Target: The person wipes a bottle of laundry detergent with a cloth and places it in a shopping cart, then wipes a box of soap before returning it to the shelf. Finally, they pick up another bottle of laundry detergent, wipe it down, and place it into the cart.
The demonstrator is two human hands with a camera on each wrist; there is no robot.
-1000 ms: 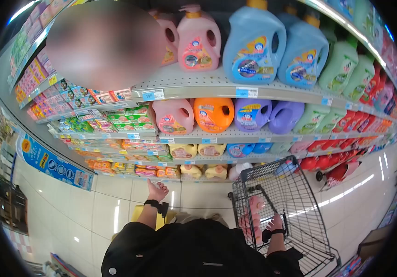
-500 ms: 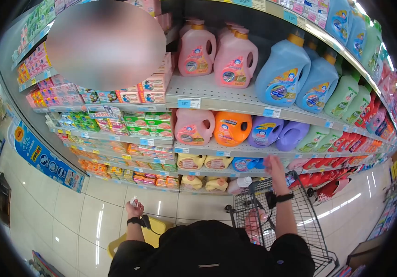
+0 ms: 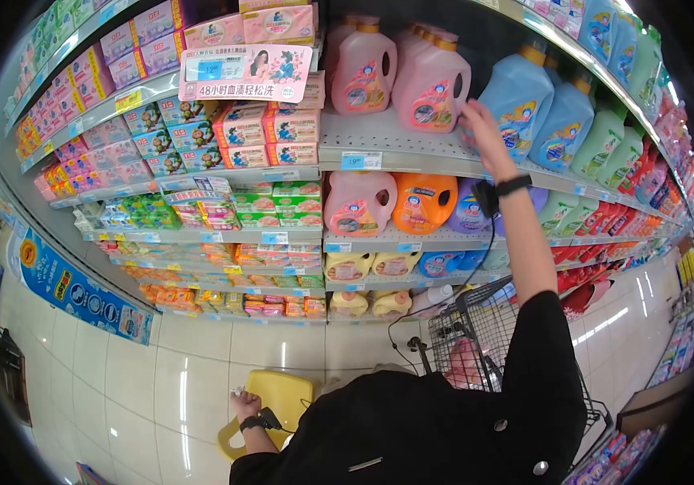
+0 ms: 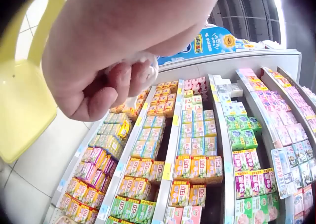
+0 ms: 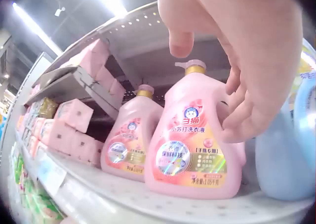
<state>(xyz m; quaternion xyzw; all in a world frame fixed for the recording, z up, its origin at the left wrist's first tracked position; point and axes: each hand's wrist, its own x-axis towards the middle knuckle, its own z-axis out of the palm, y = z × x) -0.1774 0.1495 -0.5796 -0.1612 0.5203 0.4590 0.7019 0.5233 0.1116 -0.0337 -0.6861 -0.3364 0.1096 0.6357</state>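
In the head view my right hand (image 3: 480, 133) is at the upper shelf, beside the handle of a pink detergent bottle (image 3: 432, 89). The right wrist view shows that bottle (image 5: 190, 135) upright on the shelf, my right hand (image 5: 237, 56) with its thumb above and loosely bent fingertips at the handle side; whether they touch is unclear. Low over the floor, my left hand (image 3: 244, 404) curls round a small white item (image 3: 239, 391). Close up, the left hand (image 4: 118, 61) has fingers folded over this white item (image 4: 150, 71), mostly hidden.
Blue bottles (image 3: 517, 105) stand right of the pink ones, soap boxes (image 3: 242, 129) to the left. An orange bottle (image 3: 424, 202) sits one shelf lower. Below are a wire shopping cart (image 3: 464, 323) holding pink things and a yellow stool (image 3: 282, 396). A cable hangs from the right wrist.
My right hand has risen from the cart to the pink bottle on the upper shelf. My left hand has moved lower, still holding the white item. The view has shifted.
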